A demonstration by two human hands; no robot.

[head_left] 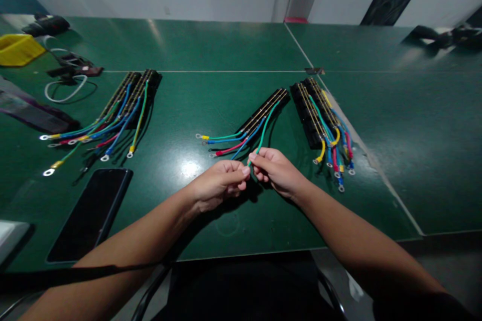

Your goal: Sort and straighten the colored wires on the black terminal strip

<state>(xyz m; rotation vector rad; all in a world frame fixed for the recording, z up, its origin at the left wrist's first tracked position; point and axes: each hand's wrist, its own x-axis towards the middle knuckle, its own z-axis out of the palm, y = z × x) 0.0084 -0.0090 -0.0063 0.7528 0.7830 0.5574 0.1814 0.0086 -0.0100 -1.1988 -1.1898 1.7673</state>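
A black terminal block (259, 113) with brass-coloured strips lies slantwise in the middle of the green table. Blue, red and green wires with ring lugs fan out from it to the left. From its upper end a green wire (266, 125) curves down to both my hands. My right hand (276, 170) pinches this wire between thumb and fingers. Close beside it, my left hand (222, 180) is closed on the same wire near its end, with the fingertips of both hands almost touching. The wire's tip is hidden in my fingers.
Wired terminal blocks lie in a pair at left (141, 90) and another at right (312, 115). A dark phone (90, 215) rests at front left. Behind it are a yellow bin (20, 50), a white cable (66, 98) and a black tool (47, 25). A chair (391, 4) stands behind the table.
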